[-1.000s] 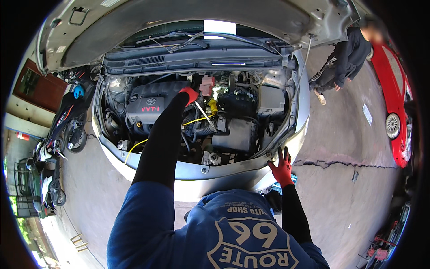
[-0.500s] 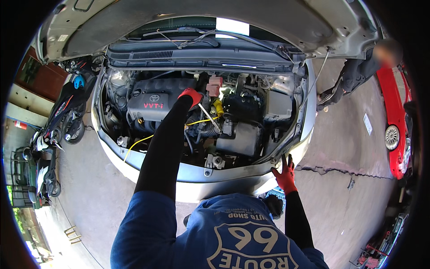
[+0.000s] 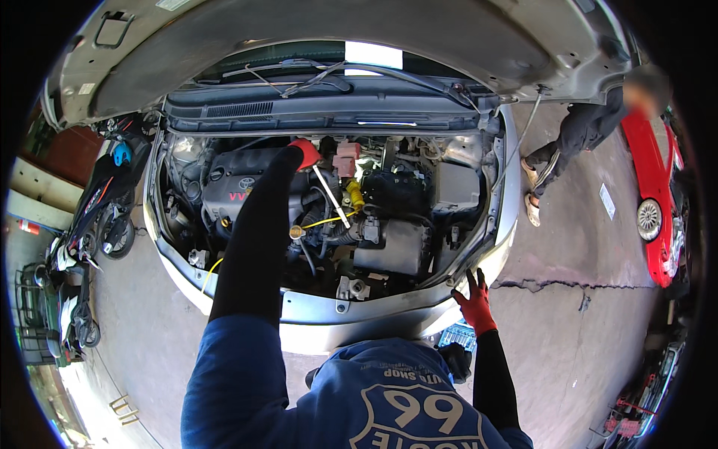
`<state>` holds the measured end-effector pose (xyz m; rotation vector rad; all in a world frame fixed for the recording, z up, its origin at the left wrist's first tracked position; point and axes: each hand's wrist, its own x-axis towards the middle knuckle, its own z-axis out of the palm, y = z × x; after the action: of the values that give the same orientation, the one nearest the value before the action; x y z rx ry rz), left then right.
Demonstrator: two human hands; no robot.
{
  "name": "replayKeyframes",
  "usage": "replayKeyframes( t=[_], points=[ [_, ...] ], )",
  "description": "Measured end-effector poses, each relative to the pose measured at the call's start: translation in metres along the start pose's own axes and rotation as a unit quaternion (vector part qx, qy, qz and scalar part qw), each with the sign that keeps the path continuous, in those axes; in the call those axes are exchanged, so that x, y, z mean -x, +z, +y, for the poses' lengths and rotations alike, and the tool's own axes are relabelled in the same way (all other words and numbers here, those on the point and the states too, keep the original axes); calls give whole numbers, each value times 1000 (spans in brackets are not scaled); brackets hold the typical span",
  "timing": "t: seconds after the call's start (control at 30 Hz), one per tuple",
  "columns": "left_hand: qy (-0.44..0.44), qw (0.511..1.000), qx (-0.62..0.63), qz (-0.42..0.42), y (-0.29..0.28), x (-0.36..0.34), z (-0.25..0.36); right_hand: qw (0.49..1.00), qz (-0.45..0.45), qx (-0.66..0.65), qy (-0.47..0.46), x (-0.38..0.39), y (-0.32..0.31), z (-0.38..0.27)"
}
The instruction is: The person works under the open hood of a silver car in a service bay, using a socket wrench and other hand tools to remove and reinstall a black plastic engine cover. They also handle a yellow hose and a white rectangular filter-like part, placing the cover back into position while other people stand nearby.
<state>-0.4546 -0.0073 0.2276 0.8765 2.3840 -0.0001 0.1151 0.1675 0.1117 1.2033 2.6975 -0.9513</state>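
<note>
My left hand (image 3: 305,153), in a red glove, reaches over the engine beside the dark plastic engine cover (image 3: 232,165). It is closed on a long silver metal bar (image 3: 330,196), which slants down toward the black intake hose. The far end of the bar lies among the engine parts, near a yellow fitting (image 3: 354,196) and a yellow cord (image 3: 321,222). My left forearm hides part of the cover. At the front right corner of the car, my right hand (image 3: 475,305), gloved in red and black, rests with spread fingers on the body edge (image 3: 449,295).
The raised hood (image 3: 336,30) hangs over the far side, held by a thin prop rod (image 3: 523,135). A black box (image 3: 389,251) fills the front of the bay. Another person (image 3: 576,138) stands at the right, near a red car (image 3: 651,179). Motorcycles (image 3: 112,202) stand at left.
My view has shifted, so the car sits slightly lower and further left. My left hand still grips the bar, and the right hand stays at the corner. The other person's legs and feet now show more.
</note>
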Motion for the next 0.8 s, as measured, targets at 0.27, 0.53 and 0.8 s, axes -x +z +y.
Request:
replayKeyframes(
  t=[0.27, 0.53, 0.8],
  points=[
    [301, 921, 3, 246, 29, 163, -97, 999, 14, -19, -27, -3, 15, 21],
    [130, 832, 536, 69, 120, 380, -74, 987, 45, -12, -153, 0, 10, -69],
    [157, 885, 432, 72, 161, 399, -38, 883, -201, -106, -411, 83, 82, -252]
  ],
)
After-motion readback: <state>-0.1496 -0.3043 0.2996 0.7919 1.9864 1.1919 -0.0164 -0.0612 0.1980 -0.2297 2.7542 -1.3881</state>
